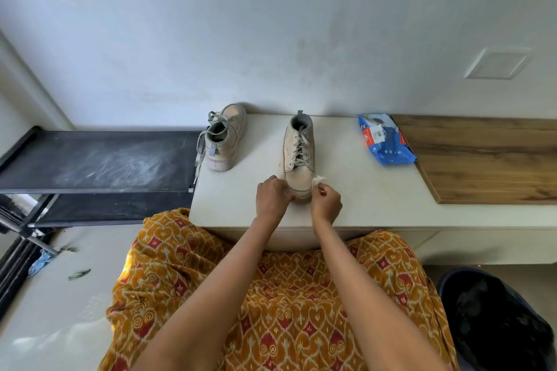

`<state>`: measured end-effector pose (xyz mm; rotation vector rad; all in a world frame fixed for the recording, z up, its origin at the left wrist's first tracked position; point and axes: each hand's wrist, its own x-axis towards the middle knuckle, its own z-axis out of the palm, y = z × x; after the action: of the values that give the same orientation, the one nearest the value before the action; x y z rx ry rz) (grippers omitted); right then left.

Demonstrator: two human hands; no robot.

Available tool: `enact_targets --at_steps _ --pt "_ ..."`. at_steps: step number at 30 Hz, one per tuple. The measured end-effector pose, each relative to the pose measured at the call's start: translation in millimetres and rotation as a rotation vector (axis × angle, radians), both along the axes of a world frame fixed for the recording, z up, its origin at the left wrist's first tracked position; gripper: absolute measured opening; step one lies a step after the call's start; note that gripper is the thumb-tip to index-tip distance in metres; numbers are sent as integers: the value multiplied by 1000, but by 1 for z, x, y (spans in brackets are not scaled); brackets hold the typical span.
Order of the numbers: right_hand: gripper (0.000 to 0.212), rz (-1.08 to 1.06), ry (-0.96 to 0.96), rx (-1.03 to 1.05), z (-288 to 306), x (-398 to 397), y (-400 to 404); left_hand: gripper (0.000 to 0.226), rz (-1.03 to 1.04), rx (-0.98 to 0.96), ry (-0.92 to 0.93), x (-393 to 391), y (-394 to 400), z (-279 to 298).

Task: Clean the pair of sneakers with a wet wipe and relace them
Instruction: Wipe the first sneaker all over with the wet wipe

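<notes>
Two pale beige sneakers with grey laces stand on a white low table [361, 190]. The right sneaker [298, 156] points its toe toward me, laced. My left hand [272, 197] grips its toe on the left side. My right hand [327, 200] pinches a crumpled white wet wipe [318, 181] against the toe's right side. The left sneaker [224, 138] stands apart at the table's back left corner, heel toward me, its laces loose and hanging over the edge.
A blue wet wipe pack [384, 138] lies at the back right, beside a wooden board [488, 159]. A black rack [96, 159] adjoins the table on the left. A dark bin [497, 319] stands on the floor at right. My patterned orange skirt [271, 295] fills the foreground.
</notes>
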<state>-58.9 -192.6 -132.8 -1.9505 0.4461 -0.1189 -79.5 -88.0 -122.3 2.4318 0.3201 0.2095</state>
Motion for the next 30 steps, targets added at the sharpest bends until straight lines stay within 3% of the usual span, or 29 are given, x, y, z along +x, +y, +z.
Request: enact_targets --at_steps 6,15,19,24,30 --pt "20 18 -52 -16 -10 -39 2 24 -28 87 -10 0 5 -8" --pt "29 8 65 39 12 27 -29 33 -154 233 -71 7 4 -6" --pt "47 -17 68 -27 11 29 -23 28 -138 220 -90 6 -6 -11" --pt "24 -9 -38 -112 0 -4 -17 22 -100 220 -113 10 -10 -16" --pt "25 16 -53 -112 5 3 -28 22 -186 254 -165 14 -6 -18"
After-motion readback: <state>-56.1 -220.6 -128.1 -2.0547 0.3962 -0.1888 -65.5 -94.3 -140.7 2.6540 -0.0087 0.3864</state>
